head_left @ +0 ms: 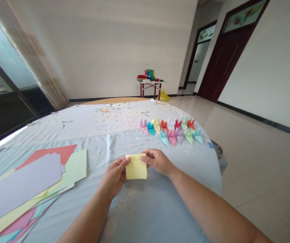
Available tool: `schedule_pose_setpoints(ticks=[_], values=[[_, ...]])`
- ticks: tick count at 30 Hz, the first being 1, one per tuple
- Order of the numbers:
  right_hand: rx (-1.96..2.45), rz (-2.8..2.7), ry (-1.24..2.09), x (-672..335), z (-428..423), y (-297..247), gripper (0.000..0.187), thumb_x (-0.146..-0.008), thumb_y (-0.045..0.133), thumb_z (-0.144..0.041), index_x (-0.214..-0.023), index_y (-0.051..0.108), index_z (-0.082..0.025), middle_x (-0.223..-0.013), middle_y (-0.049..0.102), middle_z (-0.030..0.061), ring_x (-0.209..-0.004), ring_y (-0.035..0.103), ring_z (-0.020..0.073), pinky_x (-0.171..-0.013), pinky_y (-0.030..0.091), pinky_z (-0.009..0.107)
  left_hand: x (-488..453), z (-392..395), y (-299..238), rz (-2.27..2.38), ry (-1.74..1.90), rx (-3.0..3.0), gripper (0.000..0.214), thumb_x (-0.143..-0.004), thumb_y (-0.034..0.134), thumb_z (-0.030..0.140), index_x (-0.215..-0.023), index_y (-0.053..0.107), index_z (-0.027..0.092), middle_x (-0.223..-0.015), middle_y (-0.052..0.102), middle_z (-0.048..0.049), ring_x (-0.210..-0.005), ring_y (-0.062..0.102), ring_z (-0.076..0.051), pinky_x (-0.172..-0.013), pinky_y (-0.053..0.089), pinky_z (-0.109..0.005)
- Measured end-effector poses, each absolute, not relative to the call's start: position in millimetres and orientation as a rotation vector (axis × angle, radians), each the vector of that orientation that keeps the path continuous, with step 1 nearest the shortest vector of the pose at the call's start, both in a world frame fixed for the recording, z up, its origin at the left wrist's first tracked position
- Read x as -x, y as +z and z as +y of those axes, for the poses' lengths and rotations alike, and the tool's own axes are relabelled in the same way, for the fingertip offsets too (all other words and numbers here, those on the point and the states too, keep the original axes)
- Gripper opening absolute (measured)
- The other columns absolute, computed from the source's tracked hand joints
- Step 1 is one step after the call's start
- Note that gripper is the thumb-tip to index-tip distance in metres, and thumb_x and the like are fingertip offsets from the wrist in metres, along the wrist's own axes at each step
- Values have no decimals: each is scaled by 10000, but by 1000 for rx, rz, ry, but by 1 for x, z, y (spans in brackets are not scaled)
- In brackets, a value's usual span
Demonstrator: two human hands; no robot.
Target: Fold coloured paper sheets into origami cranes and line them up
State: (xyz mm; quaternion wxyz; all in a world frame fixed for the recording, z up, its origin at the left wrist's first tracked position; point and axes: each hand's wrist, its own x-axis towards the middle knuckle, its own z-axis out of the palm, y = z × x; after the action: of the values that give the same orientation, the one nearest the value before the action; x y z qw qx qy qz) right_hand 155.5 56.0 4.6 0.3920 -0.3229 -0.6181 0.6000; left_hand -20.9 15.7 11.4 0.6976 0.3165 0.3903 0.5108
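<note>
**2 hands hold 1 folded yellow paper over a round table**

Seen from the person's own head, looking down over a round table (160, 209) under a pale blue cloth with a faint flower print. 2 bare forearms reach in from the near edge.

Between the hands is 1 yellow paper (136, 166), folded to a small, nearly square shape. It lies flat or almost flat on the cloth, a little in from the near edge and about midway between the left and right edges.

The left hand (114, 177) is curled, with thumb and fingertips pinched on the paper's upper left edge. The right hand (157, 161) is curled too, its fingertips closed on the upper right corner. Neither hand holds anything else.

Beyond the right hand, toward the right edge, stand small folded paper cranes (171, 130) in 2 rows. The far row has 8: pink, teal, yellow, orange, white, red, mint, orange. The near row has 5: light blue, pink, lilac, green, aqua. That makes 13 as far as can be counted.

At the left edge lies 1 loose stack of flat sheets (20, 185). A lilac sheet is on top, with red, pale green, yellow, pink and teal sheets showing beneath; their number cannot be counted.

Past the table, against the far wall, stands 1 small side table (151, 84) with colourful items on it, and 1 yellow bag (164, 97) sits on the floor just beside it. 2 dark red doors (223, 57) are on the right.
</note>
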Motion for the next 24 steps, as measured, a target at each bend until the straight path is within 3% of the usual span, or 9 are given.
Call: schedule_pose_setpoints(ticks=[4,11,15,24], values=[[824,-1601,1517,-155,54,7,374,-771,541,-450,-989,584,-149,-770,598,19,-636,556,101,-555,476,221,22,18,12,903,1143,-692,286,-735,632,313,-936,607,112,-758,690,-83,-675,644,-186,-571,500,-258],[817,-1547,1518,-155,56,3,427,-708,637,-363,-1067,516,-166,-766,522,-8,-693,543,111,-521,489,204,19,17,11,994,1120,-727,358,-673,677,358,-920,619,105,-698,683,-70,-590,624,-171,-522,472,-252],[848,-1590,1569,-154,59,-2,446,-689,659,-335,-1068,507,-157,-739,525,-15,-601,531,90,-436,437,172,16,15,12,1101,1111,-777,403,-644,688,390,-928,623,112,-637,671,-46,-517,599,-150,-464,425,-224],[940,-1404,1718,-155,63,-8,427,-669,670,-377,-993,520,-144,-708,572,-7,-546,535,87,-425,419,178,18,16,19,1028,1074,-801,394,-674,656,395,-961,629,128,-711,682,-56,-621,621,-160,-525,441,-221]])
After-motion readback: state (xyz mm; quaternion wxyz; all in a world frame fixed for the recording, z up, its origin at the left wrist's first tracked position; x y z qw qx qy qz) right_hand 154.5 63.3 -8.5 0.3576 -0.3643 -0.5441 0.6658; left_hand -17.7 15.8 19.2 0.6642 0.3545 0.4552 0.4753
